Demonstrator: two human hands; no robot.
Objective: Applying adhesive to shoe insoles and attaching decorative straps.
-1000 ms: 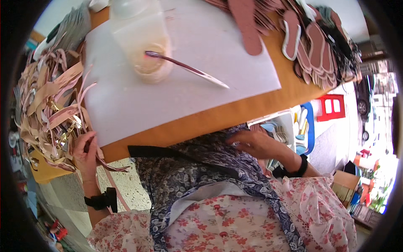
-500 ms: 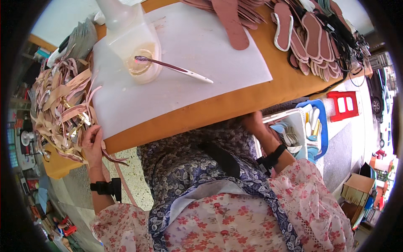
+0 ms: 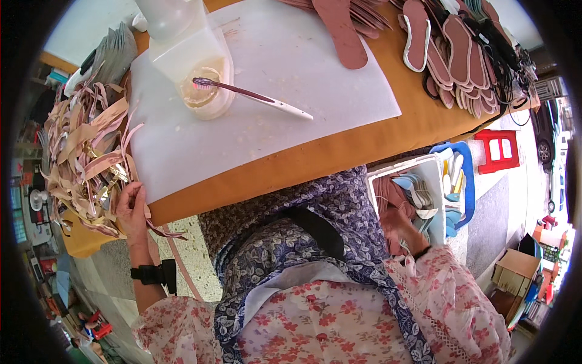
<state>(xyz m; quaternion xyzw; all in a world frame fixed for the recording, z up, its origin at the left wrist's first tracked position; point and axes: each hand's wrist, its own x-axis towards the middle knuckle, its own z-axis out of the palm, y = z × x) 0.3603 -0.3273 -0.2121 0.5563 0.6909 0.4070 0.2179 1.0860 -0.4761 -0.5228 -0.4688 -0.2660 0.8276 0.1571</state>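
Observation:
At the table's near left corner, my left hand point(image 3: 131, 206) has its fingers curled together, next to a heap of pinkish-tan straps point(image 3: 91, 139). A strap passes close by these fingers and dangles below the corner; what they pinch, if anything, is hidden. My right hand point(image 3: 398, 228) is down in a white bin point(image 3: 429, 162), among dusky-pink pieces point(image 3: 388, 195); its fingertips do not show clearly. On the table, a toothbrush point(image 3: 257, 98) lies with its bristles over the cream-crusted opening of a translucent plastic container point(image 3: 185, 51).
The container stands on a white sheet point(image 3: 291, 73) over the brown tabletop point(image 3: 291, 159). Pink insoles point(image 3: 345, 36) lie at the far edge, more white-rimmed insoles point(image 3: 458, 48) and black cords point(image 3: 500, 54) at far right. Beyond the bin are a blue crate point(image 3: 467, 182) and a red stool point(image 3: 497, 151).
My right hand has moved from under the table's edge back toward me, into the white bin, whose pink pieces now show. My left hand stays at the corner. The view has shifted slightly.

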